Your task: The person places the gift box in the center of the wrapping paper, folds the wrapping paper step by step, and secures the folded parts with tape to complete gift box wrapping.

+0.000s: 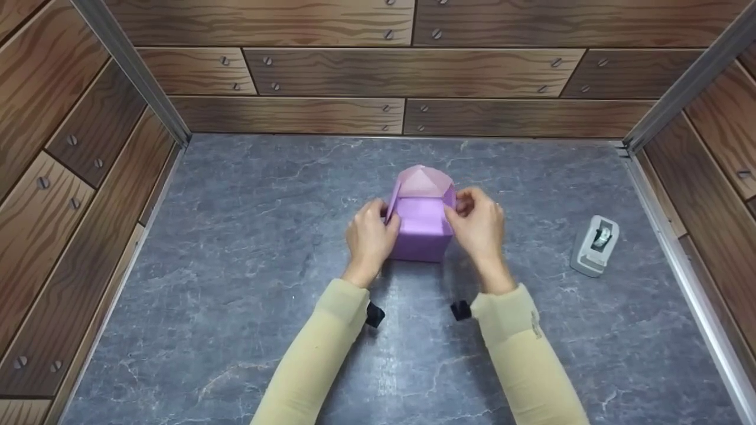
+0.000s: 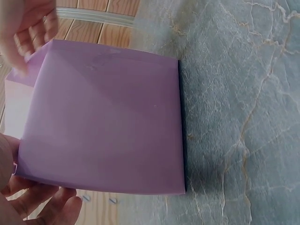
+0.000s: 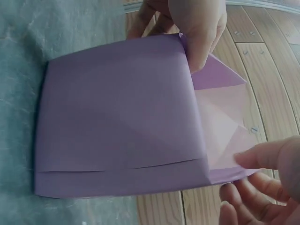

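Observation:
A purple folded-paper box (image 1: 418, 243) stands on the tabletop, its paler pink flap (image 1: 422, 182) raised at the far side. At the box's left upper edge, my left hand (image 1: 370, 235) grips the paper between thumb and fingers. On the opposite side my right hand (image 1: 481, 224) pinches the right flap, thumb inside and fingers outside. The right wrist view shows the box's side wall (image 3: 117, 112) with a seam along it. A plain wall (image 2: 108, 117) of the box fills the middle of the left wrist view.
A grey tape dispenser (image 1: 595, 247) stands to the right on the dark marbled tabletop (image 1: 248, 236). Wood-patterned panels (image 1: 331, 71) with metal edge strips enclose the back and both sides.

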The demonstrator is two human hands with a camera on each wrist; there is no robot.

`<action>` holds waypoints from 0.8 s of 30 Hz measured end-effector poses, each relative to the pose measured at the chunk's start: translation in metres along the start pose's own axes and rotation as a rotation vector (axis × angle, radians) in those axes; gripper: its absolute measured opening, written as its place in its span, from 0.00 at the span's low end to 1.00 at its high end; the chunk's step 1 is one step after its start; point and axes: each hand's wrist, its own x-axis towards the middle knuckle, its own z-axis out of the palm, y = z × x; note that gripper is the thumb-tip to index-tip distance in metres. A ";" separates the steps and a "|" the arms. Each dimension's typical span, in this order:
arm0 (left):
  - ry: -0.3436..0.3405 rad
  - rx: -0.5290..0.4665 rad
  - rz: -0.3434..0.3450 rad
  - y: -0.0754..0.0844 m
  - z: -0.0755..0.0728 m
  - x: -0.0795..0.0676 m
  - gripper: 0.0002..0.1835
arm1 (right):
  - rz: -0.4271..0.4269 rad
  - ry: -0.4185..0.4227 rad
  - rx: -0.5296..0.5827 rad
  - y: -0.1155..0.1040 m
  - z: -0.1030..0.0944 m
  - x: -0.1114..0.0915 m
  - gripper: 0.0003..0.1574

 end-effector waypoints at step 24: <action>-0.040 -0.013 -0.014 0.002 -0.001 0.001 0.05 | 0.125 0.017 -0.026 0.006 -0.002 -0.008 0.06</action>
